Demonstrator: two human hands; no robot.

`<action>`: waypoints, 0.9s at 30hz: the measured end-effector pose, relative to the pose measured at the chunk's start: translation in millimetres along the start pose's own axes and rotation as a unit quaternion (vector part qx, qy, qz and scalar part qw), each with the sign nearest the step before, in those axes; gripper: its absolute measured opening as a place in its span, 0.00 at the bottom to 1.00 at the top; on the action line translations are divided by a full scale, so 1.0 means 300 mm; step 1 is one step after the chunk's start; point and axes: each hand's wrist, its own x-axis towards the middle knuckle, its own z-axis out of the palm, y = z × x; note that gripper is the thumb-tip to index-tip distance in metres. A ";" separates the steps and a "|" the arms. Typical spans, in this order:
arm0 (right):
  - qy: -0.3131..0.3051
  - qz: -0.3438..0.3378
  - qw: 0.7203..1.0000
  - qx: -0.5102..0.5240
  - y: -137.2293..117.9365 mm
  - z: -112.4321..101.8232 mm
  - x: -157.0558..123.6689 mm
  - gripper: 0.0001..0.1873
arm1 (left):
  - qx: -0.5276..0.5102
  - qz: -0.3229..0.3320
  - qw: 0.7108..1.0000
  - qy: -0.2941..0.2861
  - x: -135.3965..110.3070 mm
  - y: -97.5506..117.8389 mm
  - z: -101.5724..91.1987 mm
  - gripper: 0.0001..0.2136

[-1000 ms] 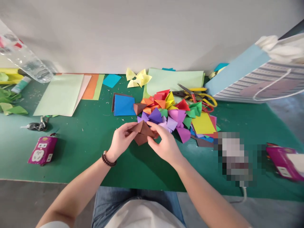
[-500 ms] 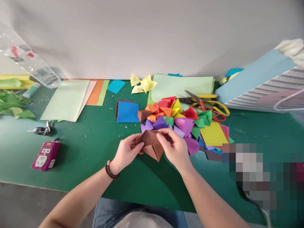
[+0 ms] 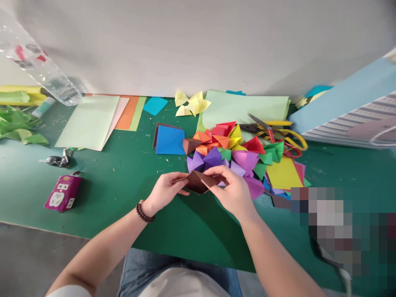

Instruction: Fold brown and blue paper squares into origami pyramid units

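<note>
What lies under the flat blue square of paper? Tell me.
Under the blue square of paper, dark brown paper shows along the left and far edges; anything else beneath is covered.

I had the brown folded paper [image 3: 197,182] pinched w/ L hand [image 3: 166,189] & R hand [image 3: 234,190], one each side. Pile of coloured folded pcs [image 3: 227,154] lay just beyond, scissors [image 3: 259,121] at its back R, blue sheet [image 3: 170,140] to its L.

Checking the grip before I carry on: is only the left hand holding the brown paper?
No, the right hand holds one side of the folded brown paper while the left hand holds the other.
</note>
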 end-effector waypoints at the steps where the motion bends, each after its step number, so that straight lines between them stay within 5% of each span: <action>1: 0.003 -0.007 1.000 -0.011 0.002 -0.003 0.000 0.05 | -0.001 -0.002 1.000 0.000 -0.001 0.001 0.000 0.19; 5: -0.009 -0.059 0.998 -0.013 0.008 -0.013 0.002 0.02 | -0.020 -0.010 1.000 -0.003 -0.005 0.006 0.000 0.21; 17: -0.040 -0.169 0.979 -0.104 -0.021 -0.015 -0.006 0.22 | -0.100 0.021 0.995 -0.019 -0.007 0.008 -0.009 0.15; 22: -0.027 -0.186 0.970 -0.155 -0.010 0.006 -0.016 0.20 | 0.035 0.072 0.996 -0.028 -0.019 0.016 -0.006 0.16; 27: -0.019 -0.189 0.966 -0.176 -0.014 0.026 -0.023 0.18 | 0.210 0.139 0.968 0.008 -0.029 0.012 0.002 0.14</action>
